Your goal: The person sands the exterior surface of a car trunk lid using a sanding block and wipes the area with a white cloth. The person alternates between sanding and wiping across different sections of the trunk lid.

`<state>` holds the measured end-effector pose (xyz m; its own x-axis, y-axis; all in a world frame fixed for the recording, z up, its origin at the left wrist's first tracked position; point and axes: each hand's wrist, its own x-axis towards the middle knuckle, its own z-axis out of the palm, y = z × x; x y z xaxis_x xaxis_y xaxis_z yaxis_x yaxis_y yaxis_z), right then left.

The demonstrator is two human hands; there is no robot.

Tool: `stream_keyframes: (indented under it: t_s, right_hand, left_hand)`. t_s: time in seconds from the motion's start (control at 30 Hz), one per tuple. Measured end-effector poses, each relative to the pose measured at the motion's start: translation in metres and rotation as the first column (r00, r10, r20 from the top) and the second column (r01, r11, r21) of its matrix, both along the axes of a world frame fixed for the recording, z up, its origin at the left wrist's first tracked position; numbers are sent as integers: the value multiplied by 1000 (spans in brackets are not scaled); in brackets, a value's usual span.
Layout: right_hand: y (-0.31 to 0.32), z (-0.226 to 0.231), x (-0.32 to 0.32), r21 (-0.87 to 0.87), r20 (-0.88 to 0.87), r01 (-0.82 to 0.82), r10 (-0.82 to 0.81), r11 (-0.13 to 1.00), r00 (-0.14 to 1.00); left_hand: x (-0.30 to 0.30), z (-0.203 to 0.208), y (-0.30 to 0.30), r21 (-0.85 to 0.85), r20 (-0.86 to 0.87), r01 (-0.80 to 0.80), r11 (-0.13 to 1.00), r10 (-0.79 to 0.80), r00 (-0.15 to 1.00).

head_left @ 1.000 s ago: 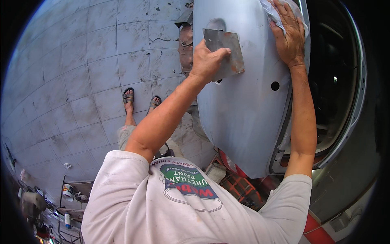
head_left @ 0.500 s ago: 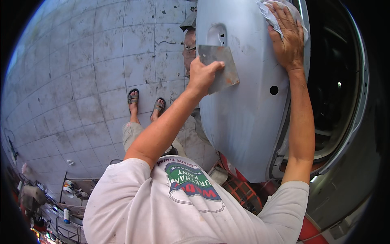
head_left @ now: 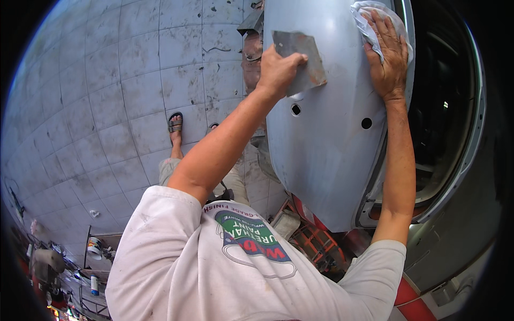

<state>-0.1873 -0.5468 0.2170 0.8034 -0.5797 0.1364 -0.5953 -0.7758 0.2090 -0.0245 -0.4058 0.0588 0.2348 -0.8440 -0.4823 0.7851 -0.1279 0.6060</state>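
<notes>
My left hand [head_left: 281, 68] grips a flat grey metal plate [head_left: 310, 61] with brownish stains, its thumb on the upper face. The plate hovers over or rests against a bluish-grey car door panel [head_left: 329, 160]; contact cannot be made out. A small dark hole [head_left: 295, 109] shows in the panel just below it. Along the panel's upper right edge, my right hand [head_left: 391, 69] lies flat with fingers stretched over a crumpled white cloth [head_left: 404, 32]. Another round hole [head_left: 366, 123] sits below that hand.
Dark window opening and door frame [head_left: 476, 112] lie at right. Stained pale floor tiles [head_left: 128, 80] spread at left. An orange metal frame [head_left: 321, 246] stands below the panel. At lower left are a rack [head_left: 104, 235] with a white tub [head_left: 95, 247] and clutter.
My left hand and the plate have moved farther up the panel, uncovering the small hole and covering the recess. The right hand stays on the cloth. The whole view has shifted slightly.
</notes>
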Motion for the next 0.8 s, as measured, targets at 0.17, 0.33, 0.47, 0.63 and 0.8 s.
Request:
stream_keyframes:
  t_s: [0.17,0.33,0.47,0.63,0.8]
  right_hand:
    - [6,-1,2,-19,6,-5,5,1000,1000]
    - [1,-1,-2,-23,21,4,-3,1000,1000]
    - [5,-3,4,-12,27,4,-4,1000,1000]
    - [1,-2,0,-31,12,-13,13,999,1000]
    - [0,2,2,-29,13,-22,22,999,1000]
  left_hand:
    - [0,-11,0,-38,45,-3,999,5,999]
    - [-2,-14,10,-6,-16,-1,1000,0,1000]
    - [4,-9,0,7,58,-21,1000,21,998]
    - [0,-14,17,34,56,47,998,-48,997]
    - [2,-6,5,-16,6,47,999,-47,999]
